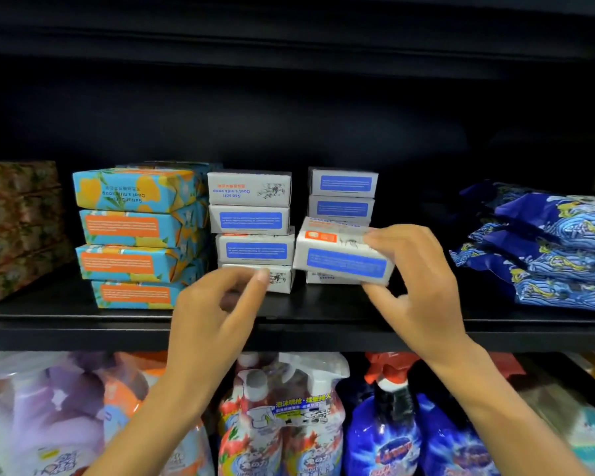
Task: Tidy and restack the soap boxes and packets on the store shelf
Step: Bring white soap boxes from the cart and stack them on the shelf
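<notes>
My right hand (pixel 416 286) grips a white soap box with a blue label (pixel 340 255), tilted and pulled partly out of the right white stack (pixel 342 197). My left hand (pixel 217 304) reaches toward the bottom box (pixel 282 280) of the left white stack (pixel 251 218), its fingertips loosely curled at that box's front; the hand is blurred and I cannot tell whether it touches. Left of these stands a stack of blue and orange soap boxes (pixel 131 235).
Brown floral boxes (pixel 18 228) fill the far left of the black shelf (pixel 289 324). Blue patterned packets (pixel 547 249) are piled at the right. Below the shelf edge stand spray bottles and refill pouches (pixel 289 413).
</notes>
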Available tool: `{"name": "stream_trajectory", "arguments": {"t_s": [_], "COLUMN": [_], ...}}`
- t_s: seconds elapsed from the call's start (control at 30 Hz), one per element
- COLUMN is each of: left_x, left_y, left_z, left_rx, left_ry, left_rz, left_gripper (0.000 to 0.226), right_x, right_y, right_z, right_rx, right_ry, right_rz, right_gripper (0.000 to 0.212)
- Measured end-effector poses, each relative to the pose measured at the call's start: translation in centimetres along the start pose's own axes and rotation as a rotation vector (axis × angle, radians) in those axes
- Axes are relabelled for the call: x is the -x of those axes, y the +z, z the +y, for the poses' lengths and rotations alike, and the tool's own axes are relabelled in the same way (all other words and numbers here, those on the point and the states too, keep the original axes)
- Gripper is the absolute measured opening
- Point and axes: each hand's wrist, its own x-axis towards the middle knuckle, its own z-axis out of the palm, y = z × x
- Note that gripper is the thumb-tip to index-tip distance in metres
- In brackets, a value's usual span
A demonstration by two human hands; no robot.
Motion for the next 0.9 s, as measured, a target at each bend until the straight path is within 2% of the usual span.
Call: {"name": "stream_trajectory", "arguments": {"t_s": [0.07,0.2,0.3,0.37,0.47,0.5,0.57,0.67,0.77,0.9], "left_x": [-0.7,-1.4,-1.1,-0.6,0.2,0.5,0.7,0.6,0.3,-0.1], "left_y": [0.1,0.5,0.6,0.6,0.9,1.1,1.4,1.3,0.9,0.8], "left_z": [1.7,3.8,3.9,3.7,3.7,3.8,3.8,3.6,3.8,4.3], "left_rx": [0.254,0.520,0.672,0.594,0.355,0.334,0.309,0.326,0.459,0.643], "left_ry": [-0.106,-0.303,-0.349,-0.240,0.015,0.071,0.154,0.156,-0.083,-0.268], "left_rz": [-0.009,-0.365,-0.350,-0.234,-0.119,-0.120,-0.120,-0.143,-0.231,-0.404], "left_gripper": [0.043,0.036,0.037,0.036,0.037,0.037,0.037,0.050,0.077,0.059], "right_x": [0.3,0.9,0.9,0.6,-0.3,-0.7,-1.0,-1.1,-0.7,-0.3], "right_y": [0.0,0.1,-0.6,-1.3,-2.6,-3.0,-3.3,-3.4,-3.2,-3.1], "right_z": [-0.6,-1.3,-1.5,-1.4,-1.2,-1.0,-0.7,-1.1,-1.4,-1.4], "right_rx": [-0.020,0.029,-0.028,-0.108,-0.367,-0.445,-0.463,-0.282,-0.018,0.026], "right_ry": [-0.122,-0.287,-0.250,-0.117,0.220,0.272,0.217,0.050,-0.182,-0.327], "right_rz": [0.074,0.096,0.002,-0.116,-0.295,-0.354,-0.417,-0.314,-0.108,0.029], "right_gripper": [0.027,0.033,0.036,0.051,0.071,0.068,0.052,0.035,0.028,0.018]}}
